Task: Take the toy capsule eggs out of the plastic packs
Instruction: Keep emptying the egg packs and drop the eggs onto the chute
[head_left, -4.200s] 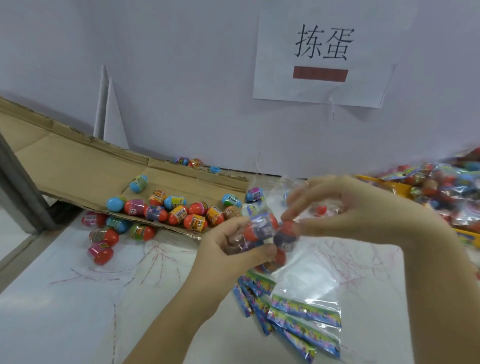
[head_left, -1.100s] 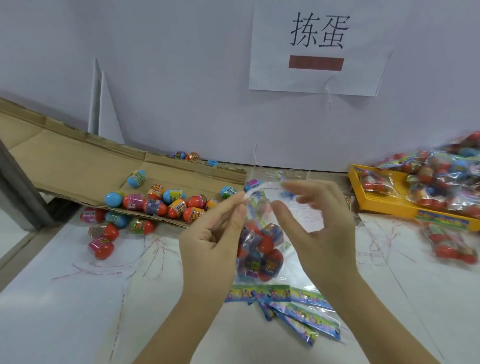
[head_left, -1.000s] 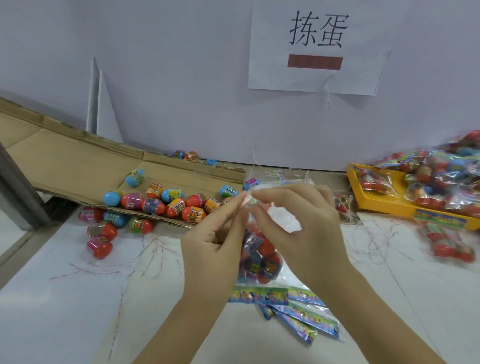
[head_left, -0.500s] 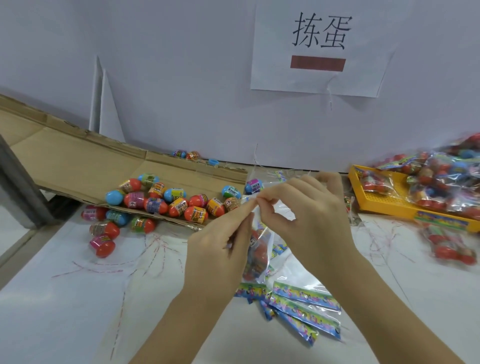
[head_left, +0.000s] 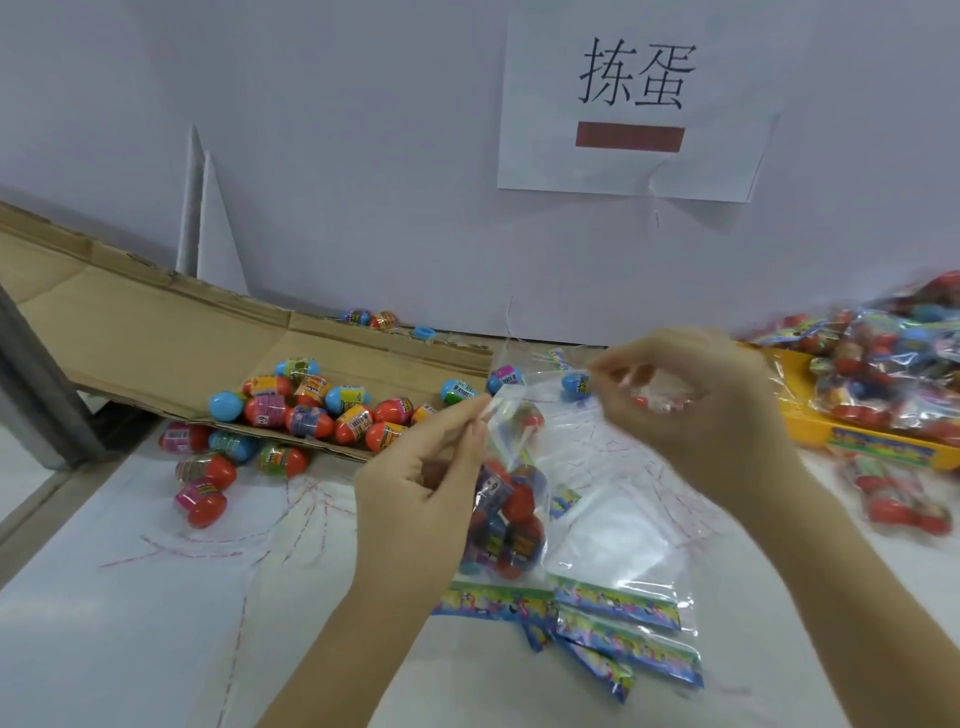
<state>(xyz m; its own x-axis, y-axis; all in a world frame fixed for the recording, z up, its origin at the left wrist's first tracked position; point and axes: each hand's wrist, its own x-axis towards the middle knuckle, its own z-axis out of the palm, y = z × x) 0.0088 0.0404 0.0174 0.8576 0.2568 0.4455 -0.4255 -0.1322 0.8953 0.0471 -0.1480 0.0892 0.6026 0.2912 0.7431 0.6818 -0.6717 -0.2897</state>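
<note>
Nearest, emptied packs (head_left: 618, 621) lie flat on the table (head_left: 130, 623). Left hand (head_left: 415, 499): thumb & forefinger pinch the top edge of a plastic pack (head_left: 511, 441), which hangs w/ toy capsule eggs (head_left: 519, 501) inside; other fingers curled. Right hand (head_left: 701, 415) is just beside it, fingers curled (blurred, can't tell if they grip film). Beyond: loose eggs (head_left: 311, 410) on cardboard (head_left: 130, 338), and a yellow tray (head_left: 800, 431) of full packs (head_left: 883, 374) at right.

The right hand (head_left: 698, 415) is blurry, the pile of packs (head_left: 893, 374) runs off the right edge, and the left hand (head_left: 415, 493) hides part of one pack (head_left: 514, 514).
</note>
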